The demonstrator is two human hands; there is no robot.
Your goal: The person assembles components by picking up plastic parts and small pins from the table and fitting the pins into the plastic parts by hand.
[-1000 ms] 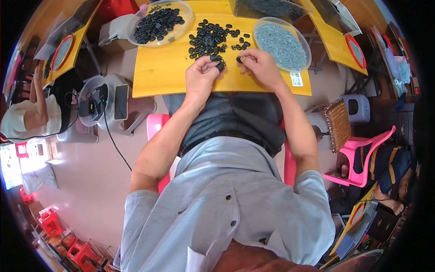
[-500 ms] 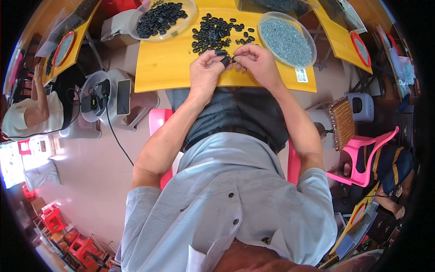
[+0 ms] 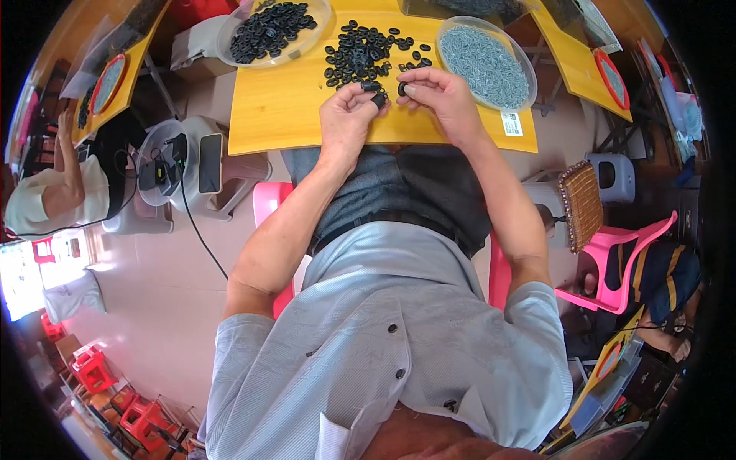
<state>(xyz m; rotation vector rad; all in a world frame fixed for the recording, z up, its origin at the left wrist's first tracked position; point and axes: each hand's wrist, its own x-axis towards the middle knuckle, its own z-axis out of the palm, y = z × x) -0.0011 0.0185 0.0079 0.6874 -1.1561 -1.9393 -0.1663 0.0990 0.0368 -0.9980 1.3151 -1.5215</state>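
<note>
— Left hand?
— Pinched narrow on a small black ring, thumb and forefinger closed around it, just above the near half of the yellow desk.
— Right hand?
— Likewise closed, fingertips gripping another small black piece; too small to say whether ring or something else. Both brought close together, almost touching, probably so the two parts can meet at the fingertips.
— Loose stock?
— Scattered black rings spread flat toward the far edge, right beyond the hands, likely for easy picking one at a time.
— Containers?
— Clear round bowl at the far left corner, heaped with more black rings. Second clear bowl toward the far right edge, filled with small grey metal parts, seemingly screws. Each within easy reach of its own side.
— Anything else?
— White label stuck near the right front corner. Pink chair off to the right, on the floor.
</note>
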